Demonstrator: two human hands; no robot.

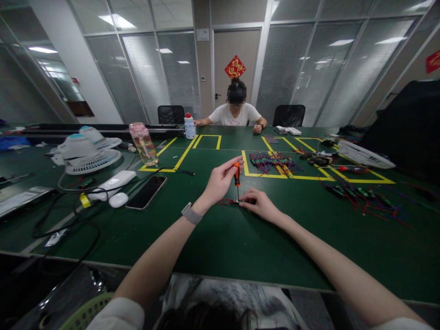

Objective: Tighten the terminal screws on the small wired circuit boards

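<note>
My left hand (220, 181) grips an orange-handled screwdriver (237, 174) held upright, its tip down on a small circuit board (240, 201) with red wires on the green table (220, 238). My right hand (261, 204) presses the board down with pinched fingers, just right of the screwdriver tip. A watch band sits on my left wrist.
A black phone (146, 192), a white case (118, 200) and cables lie to the left, with white fans (87, 153) and a pink bottle (144, 144) beyond. Piles of wired boards (275, 162) lie right of centre. Another person (236, 112) sits at the far side.
</note>
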